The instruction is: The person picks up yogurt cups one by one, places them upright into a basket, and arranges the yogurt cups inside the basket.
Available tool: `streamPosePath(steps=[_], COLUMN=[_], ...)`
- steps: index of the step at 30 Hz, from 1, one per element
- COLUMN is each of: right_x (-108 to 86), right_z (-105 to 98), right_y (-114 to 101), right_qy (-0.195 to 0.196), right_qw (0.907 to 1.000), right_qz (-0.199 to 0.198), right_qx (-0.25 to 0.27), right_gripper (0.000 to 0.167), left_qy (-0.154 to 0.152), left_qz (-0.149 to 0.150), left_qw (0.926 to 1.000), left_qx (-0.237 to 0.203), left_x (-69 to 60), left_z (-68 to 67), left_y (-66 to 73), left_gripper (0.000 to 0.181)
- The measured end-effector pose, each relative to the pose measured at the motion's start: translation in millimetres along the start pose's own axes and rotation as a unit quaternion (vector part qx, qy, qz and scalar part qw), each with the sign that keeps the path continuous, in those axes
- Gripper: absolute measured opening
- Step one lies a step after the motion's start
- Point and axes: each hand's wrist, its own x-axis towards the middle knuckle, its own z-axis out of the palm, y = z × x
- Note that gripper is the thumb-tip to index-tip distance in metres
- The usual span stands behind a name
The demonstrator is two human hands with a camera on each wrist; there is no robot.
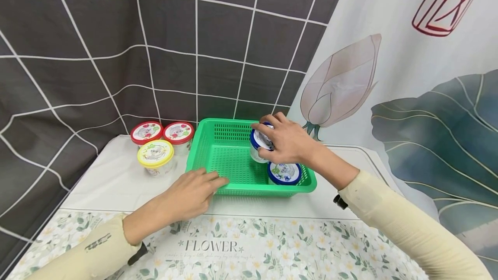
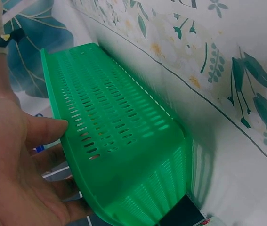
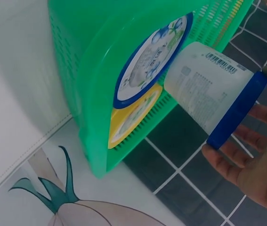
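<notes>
By its blue lid, my right hand (image 1: 291, 141) grips a plastic tub (image 1: 257, 154), holding it over the right part of the green basket (image 1: 253, 190). The right wrist view shows this tub's pale body (image 3: 197, 87) with a barcode. Below it, a second blue-lidded tub (image 1: 285, 173) sits in the basket's near right corner. Beside that one, a yellow lid (image 3: 135, 115) shows inside the basket in the right wrist view; in the head view it is hidden. My left hand (image 1: 196, 194) pinches the basket's near rim, thumb outside and fingers inside.
Left of the basket stand two red-lidded tubs (image 1: 146, 132) and a yellow-lidded tub (image 1: 155, 154), close together. A dark gridded curtain (image 1: 167, 68) hangs behind, with a printed white cloth (image 1: 350, 68) to the right. A flowered cloth (image 1: 249, 245) covers the table's near part.
</notes>
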Motion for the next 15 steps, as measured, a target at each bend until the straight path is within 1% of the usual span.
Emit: streamPosePath(steps=[5,9,15], right_x=[1.7,3.4,5.3], right_z=[3,6,14], right_y=[-6,-12,-20], right_qy=[-0.004,-0.005,-0.01], right_qw=[0.9999,0.9996,0.9987], right_qz=[-0.01,-0.026,-0.05], right_qx=[-0.004,-0.002,0.004], right_gripper=[0.07,0.069,0.067], left_qy=[-0.002,-0.004,0.002], left_qz=[-0.003,-0.003,0.0], left_qw=[1.0,1.0,1.0], left_qx=[0.0,0.0,0.007], left_x=[-0.8,-0.3,0.0], left_z=[0.1,0.7,1.1], left_y=[0.1,-0.6,-1.0], left_gripper=[0.039,0.039,0.037])
